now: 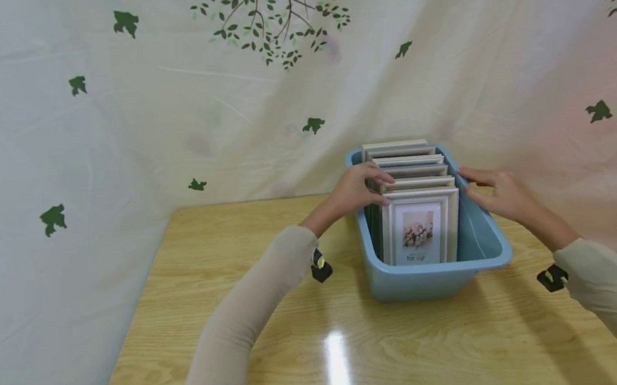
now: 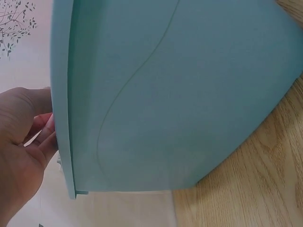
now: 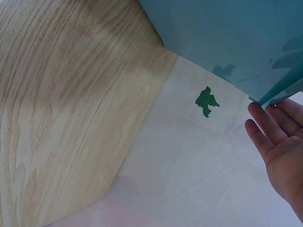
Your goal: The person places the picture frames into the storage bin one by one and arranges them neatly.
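Several picture frames (image 1: 420, 193) stand upright in a row inside a blue plastic bin (image 1: 424, 281). The frontmost frame shows a picture of pink flowers (image 1: 418, 234). My left hand (image 1: 355, 188) reaches over the bin's left rim. Its thumb lies at the front frame's top left corner and its fingers are just behind, pinching there; in the left wrist view the bin's wall (image 2: 180, 99) hides the fingertips. At the bin's right rim, my right hand (image 1: 500, 195) touches the edge with fairly straight fingers, seen under the rim in the right wrist view.
The bin stands on a wood-grain table (image 1: 224, 253), toward its back right. Behind the table hangs a pale cloth (image 1: 257, 141) printed with green leaves and branches. Both wrists carry small black devices (image 1: 321, 267).
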Demonstrator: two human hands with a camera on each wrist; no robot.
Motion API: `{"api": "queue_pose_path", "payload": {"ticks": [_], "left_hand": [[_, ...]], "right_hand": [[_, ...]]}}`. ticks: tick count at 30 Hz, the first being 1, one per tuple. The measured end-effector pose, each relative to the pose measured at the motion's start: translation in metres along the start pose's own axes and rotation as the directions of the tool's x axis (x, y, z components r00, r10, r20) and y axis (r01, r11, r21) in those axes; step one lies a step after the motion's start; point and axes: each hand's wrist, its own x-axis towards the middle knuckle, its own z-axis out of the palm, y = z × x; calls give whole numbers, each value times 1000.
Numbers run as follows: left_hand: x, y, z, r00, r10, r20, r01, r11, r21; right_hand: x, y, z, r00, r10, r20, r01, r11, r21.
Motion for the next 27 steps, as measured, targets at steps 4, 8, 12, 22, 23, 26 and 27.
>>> {"api": "queue_pose_path", "payload": {"ticks": [4,8,12,22,23,26,27], "left_hand": [[-1,0,-2,1000,10,-16,-10,1000,9],[-2,-2,-6,999,27,-39,-27,1000,10],[-4,-4,-12,996,33,-81,-32,999,15],[-28,-13,-41,975,44,-219,-41,999,22],[-32,-16,-44,970,44,-237,-39,999,25],[-45,-24,-55,959,37,-283,-18,997,70],[-50,-27,-59,955,32,-295,-5,996,89]], "right_hand": [[2,1,0,1000,4,8,-4,1000,1],[4,4,0,1000,5,13,-5,1000,-4],[6,5,-2,1000,0,19,0,1000,4],[11,3,-7,996,32,85,-38,997,63],[12,4,-8,994,43,97,-50,996,68],[15,4,-11,989,72,132,-81,994,69],[15,4,-11,986,80,146,-91,994,67]]}}
